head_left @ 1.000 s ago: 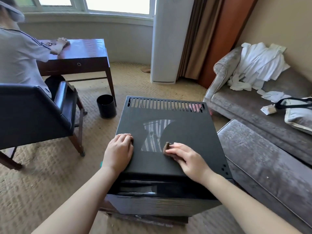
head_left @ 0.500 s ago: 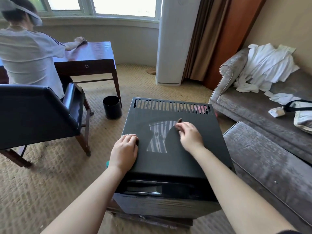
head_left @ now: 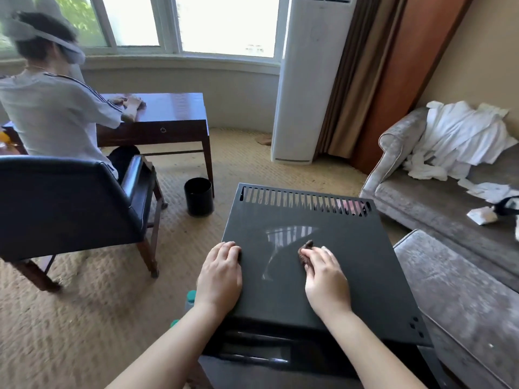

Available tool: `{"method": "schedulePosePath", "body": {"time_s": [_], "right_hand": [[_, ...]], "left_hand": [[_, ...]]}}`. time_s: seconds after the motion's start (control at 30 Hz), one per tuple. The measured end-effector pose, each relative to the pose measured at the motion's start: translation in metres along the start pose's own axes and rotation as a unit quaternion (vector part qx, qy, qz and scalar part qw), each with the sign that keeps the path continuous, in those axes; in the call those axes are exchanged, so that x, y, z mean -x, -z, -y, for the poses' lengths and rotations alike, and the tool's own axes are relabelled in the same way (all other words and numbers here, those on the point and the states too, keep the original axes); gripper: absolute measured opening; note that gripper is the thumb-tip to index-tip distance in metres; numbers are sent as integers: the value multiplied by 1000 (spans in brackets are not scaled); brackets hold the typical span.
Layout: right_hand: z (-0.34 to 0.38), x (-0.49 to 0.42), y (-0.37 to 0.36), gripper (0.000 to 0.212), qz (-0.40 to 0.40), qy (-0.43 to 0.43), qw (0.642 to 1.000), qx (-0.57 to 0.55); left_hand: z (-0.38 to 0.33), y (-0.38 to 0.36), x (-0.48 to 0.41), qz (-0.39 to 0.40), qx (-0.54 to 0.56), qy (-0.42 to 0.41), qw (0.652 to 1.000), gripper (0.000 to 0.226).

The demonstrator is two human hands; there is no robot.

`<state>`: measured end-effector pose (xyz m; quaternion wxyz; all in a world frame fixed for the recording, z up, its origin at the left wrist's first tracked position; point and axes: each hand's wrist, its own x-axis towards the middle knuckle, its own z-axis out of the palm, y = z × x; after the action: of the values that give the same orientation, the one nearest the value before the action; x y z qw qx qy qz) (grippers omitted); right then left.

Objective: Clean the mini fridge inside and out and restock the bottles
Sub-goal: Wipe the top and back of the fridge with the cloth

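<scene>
A black mini fridge (head_left: 359,265) stands on the carpet right in front of me, its flat top showing a damp streak. My right hand (head_left: 325,279) presses a small brown cloth (head_left: 305,252) flat against the top near its middle. On the top's left edge rests my left hand (head_left: 220,273), fingers curled over the rim. Teal caps of bottles (head_left: 191,297) peek out on the floor beside the fridge's left side, mostly hidden by my left arm.
A person sits in a dark armchair (head_left: 70,209) at a wooden desk (head_left: 168,119) to the left. A black bin (head_left: 198,196) stands by the desk leg. A grey sofa (head_left: 421,197) with white linen and a grey ottoman (head_left: 460,290) flank the fridge's right.
My right hand has drawn the cloth back toward me from farther up the fridge top. The left hand has stayed on the left edge. My view has tilted up.
</scene>
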<state>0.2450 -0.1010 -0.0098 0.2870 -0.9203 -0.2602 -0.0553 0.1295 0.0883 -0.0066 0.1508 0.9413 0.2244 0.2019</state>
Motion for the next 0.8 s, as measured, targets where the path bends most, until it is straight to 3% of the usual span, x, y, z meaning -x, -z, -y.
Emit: {"method": "schedulePosePath", "body": {"time_s": [0.17,0.27,0.33,0.47,0.57,0.8], "right_hand": [[73,15,-41,38,73,92,992,-52],[75,10,-35,50,116,165,978,-49],[46,-8,-22,40,95,129,987,-22],[-20,-31,11,32,-34,-60,997,27],[-10,-41,8,29,-69,-121,990,11],[102,-59,-73,40,91,45,993,-62]], "left_hand": [[3,-1,4,30,23,25,999,34],[6,-1,0,36,19,25,999,36],[4,-1,-1,37,6,14,999,36],[1,2,-12,39,-92,-50,994,19],[1,8,-37,25,-112,-51,992,12],[2,-14,-48,40,-23,4,999,32]]}}
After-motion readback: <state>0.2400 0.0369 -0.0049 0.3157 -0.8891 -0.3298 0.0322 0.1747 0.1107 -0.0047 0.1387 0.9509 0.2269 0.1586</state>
